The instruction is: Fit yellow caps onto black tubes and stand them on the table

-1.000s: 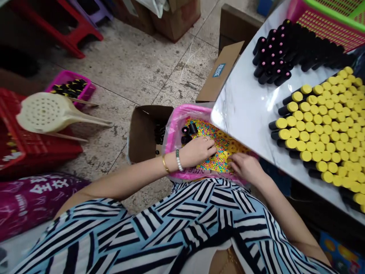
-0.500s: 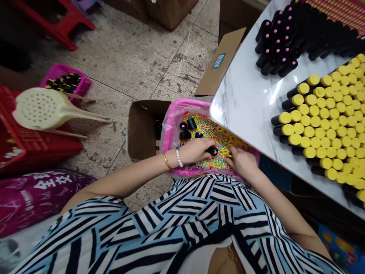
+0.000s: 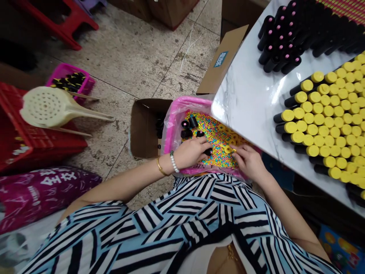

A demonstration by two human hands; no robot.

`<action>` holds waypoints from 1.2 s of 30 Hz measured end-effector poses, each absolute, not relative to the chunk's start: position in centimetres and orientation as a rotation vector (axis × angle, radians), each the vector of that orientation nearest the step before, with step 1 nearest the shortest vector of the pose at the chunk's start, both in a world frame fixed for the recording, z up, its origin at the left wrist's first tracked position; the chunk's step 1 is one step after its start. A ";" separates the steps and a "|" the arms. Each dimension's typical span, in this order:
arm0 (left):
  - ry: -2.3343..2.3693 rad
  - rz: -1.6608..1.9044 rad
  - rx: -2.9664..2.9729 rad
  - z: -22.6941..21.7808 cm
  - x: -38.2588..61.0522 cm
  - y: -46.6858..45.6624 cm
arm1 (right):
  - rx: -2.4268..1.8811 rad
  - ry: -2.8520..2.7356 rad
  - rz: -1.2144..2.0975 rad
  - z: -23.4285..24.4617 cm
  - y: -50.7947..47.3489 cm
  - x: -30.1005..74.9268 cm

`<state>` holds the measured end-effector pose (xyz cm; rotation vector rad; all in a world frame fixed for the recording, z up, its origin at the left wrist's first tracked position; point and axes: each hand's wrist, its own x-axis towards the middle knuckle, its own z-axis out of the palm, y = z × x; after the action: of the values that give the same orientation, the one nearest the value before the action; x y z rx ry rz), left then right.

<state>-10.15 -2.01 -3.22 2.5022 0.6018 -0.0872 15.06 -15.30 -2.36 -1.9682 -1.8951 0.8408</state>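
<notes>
Over a pink basin point(image 3: 168, 129) lined with clear plastic, my left hand point(image 3: 190, 153) is closed round a small black tube point(image 3: 209, 152), mostly covered by the fingers. My right hand point(image 3: 250, 163) pinches a small yellow cap point(image 3: 234, 150) above the basin's right side. Tiny multicoloured balls point(image 3: 212, 127) fill the basin. More black tubes point(image 3: 193, 121) lie on the balls to the left, some showing a pink centre. Loose yellow ring-like caps point(image 3: 234, 137) lie at the right, partly under the table corner.
A white marbled table point(image 3: 245, 91) juts over the basin, bearing rows of yellow-capped black tubes point(image 3: 323, 131) and black tubes with pink tips point(image 3: 281, 38). An open cardboard box point(image 3: 139, 129) stands left. Beyond are a cream stool point(image 3: 45, 106), a red crate point(image 3: 54, 142) and a magenta basket point(image 3: 89, 85).
My right hand has lifted from among the balls and caps and now pinches a yellow cap. My left hand has shifted slightly left, still with the black tube. The view has moved a little.
</notes>
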 end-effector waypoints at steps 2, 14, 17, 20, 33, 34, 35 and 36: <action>0.562 0.002 2.401 -3.2 -10.3 -2.0 | -1.805 -1.779 0.961 -2.1 -15.6 15.2; 0.522 0.464 2.027 -0.8 -9.6 -3.1 | -1.741 -1.559 0.957 -0.7 -16.4 14.5; 0.508 0.443 2.164 -2.4 -9.0 -2.4 | -1.826 -1.639 0.917 -0.8 -16.5 14.7; 0.445 0.353 2.232 -3.6 -9.0 -1.8 | -1.820 -1.664 0.966 -0.4 -16.6 14.8; 0.318 0.530 1.994 1.9 -8.4 -1.8 | -1.674 -1.261 1.209 3.2 -17.0 13.8; 0.314 0.571 1.995 2.6 -7.8 -1.3 | -1.643 -1.165 1.233 4.1 -16.7 13.8; 0.323 0.614 2.003 3.1 -7.1 -0.8 | -1.614 -1.079 1.232 5.0 -16.3 13.8; 0.350 0.655 2.015 3.5 -6.1 -0.1 | -1.589 -1.015 1.201 5.7 -15.6 13.9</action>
<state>-6.15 -0.14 3.46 2.0155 0.3501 0.6548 13.90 -15.61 5.72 -1.5893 -1.0152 1.2007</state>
